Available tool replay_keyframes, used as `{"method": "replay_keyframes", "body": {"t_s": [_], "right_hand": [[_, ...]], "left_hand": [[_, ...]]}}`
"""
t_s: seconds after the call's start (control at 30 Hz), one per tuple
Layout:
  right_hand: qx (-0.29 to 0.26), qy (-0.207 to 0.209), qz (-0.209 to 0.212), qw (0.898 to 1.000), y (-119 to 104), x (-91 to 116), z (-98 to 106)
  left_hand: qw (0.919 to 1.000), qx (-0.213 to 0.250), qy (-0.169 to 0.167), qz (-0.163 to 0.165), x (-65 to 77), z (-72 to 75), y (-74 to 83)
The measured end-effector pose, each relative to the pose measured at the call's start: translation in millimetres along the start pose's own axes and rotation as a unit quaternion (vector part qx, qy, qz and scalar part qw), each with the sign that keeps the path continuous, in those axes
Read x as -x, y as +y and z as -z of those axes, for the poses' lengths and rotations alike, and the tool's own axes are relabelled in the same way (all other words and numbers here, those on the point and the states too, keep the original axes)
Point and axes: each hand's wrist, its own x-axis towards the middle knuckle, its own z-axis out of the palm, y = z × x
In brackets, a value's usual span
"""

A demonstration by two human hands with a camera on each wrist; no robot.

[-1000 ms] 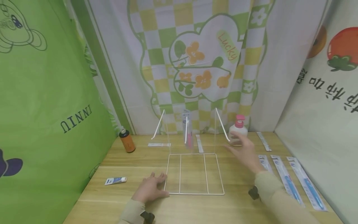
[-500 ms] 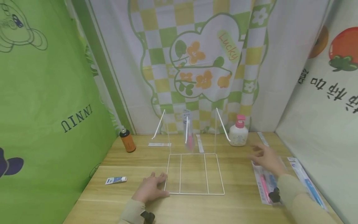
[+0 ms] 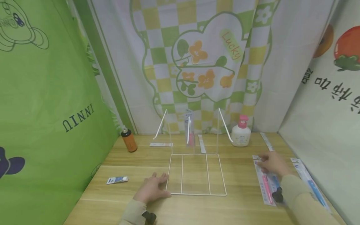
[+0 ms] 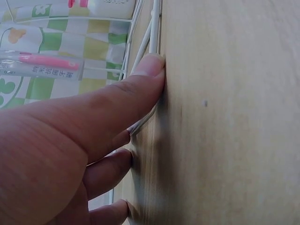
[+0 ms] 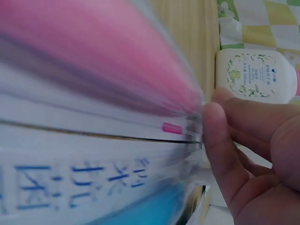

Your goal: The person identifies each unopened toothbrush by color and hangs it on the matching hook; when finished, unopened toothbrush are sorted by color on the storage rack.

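My left hand (image 3: 152, 188) rests on the table at the near left corner of a white wire rack (image 3: 197, 195). In the left wrist view, its thumb (image 4: 147, 70) touches the rack's wire and the other fingers lie beside it. My right hand (image 3: 274, 164) is over the packaged toothbrushes on the right, its fingertips right at the edge of a pink packaged toothbrush (image 3: 266, 187); I cannot tell whether they pinch it. A blue packaged toothbrush (image 5: 145, 206) lies beside it, partly hidden under the hand. Another pink packaged toothbrush (image 3: 191, 137) hangs on the rack's middle hook.
A white pump bottle (image 3: 241, 136) with a pink top stands behind the right hand. An orange and black bottle (image 3: 129, 141) stands at back left. A toothpaste tube (image 3: 117, 180) lies left, another blue packaged toothbrush (image 3: 312, 184) far right. Several slim white packets (image 3: 202, 143) lie behind.
My right hand has moved right from in front of the pump bottle, then down to the top of the pink packaged toothbrush. The left hand has stayed at the rack's corner.
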Motion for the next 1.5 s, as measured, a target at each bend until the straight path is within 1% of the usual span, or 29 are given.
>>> {"method": "replay_keyframes", "body": {"t_s": [0.13,0.27,0.4,0.57,0.8,0.93,1.07,1.17,1.23,1.33,1.43,1.5], "right_hand": [[0.046,-0.018,0.011,0.999,-3.3,-1.7,5.6],[0.078,-0.033,0.015,0.996,-6.7,-2.1,9.5],[0.085,-0.033,0.017,0.996,-7.2,-1.9,10.1],[0.078,-0.024,0.019,0.997,-7.4,-0.1,8.7],[0.078,-0.006,0.038,0.996,-8.5,-0.1,9.1],[0.067,0.004,0.037,0.997,-7.0,0.3,8.6],[0.031,0.010,0.038,0.999,-5.5,3.1,5.5],[-0.003,0.018,0.052,0.999,-8.3,6.8,1.9],[-0.020,0.025,0.063,0.997,-13.7,10.2,-0.8],[-0.018,0.054,0.087,0.995,-27.4,16.4,-4.8],[-0.009,0.091,0.120,0.988,-49.0,23.2,-9.9],[-0.022,0.110,0.143,0.983,-66.6,28.0,-14.2]], "left_hand": [[1.0000,-0.001,-0.002,-0.001,0.2,0.5,1.2],[1.0000,-0.002,-0.004,0.003,-0.3,1.0,2.1],[1.0000,-0.004,-0.005,0.003,-0.6,0.9,1.7],[1.0000,-0.008,-0.005,0.003,-0.9,-0.1,-0.2],[0.9999,-0.008,-0.005,0.005,-2.8,-1.6,-2.8],[0.9999,-0.009,-0.005,0.006,-2.6,-1.9,-3.0],[0.9999,-0.010,-0.003,0.002,-1.7,-1.7,-1.9],[0.9999,-0.012,-0.001,0.000,-1.2,-1.4,-0.9],[0.9999,-0.011,-0.001,-0.001,-0.9,-1.2,-0.5],[0.9999,-0.010,-0.002,0.000,-0.7,-1.4,-0.5],[1.0000,-0.008,-0.002,-0.001,-0.7,-1.4,-0.5],[1.0000,-0.007,-0.002,-0.001,-0.6,-1.3,-0.3]]}}
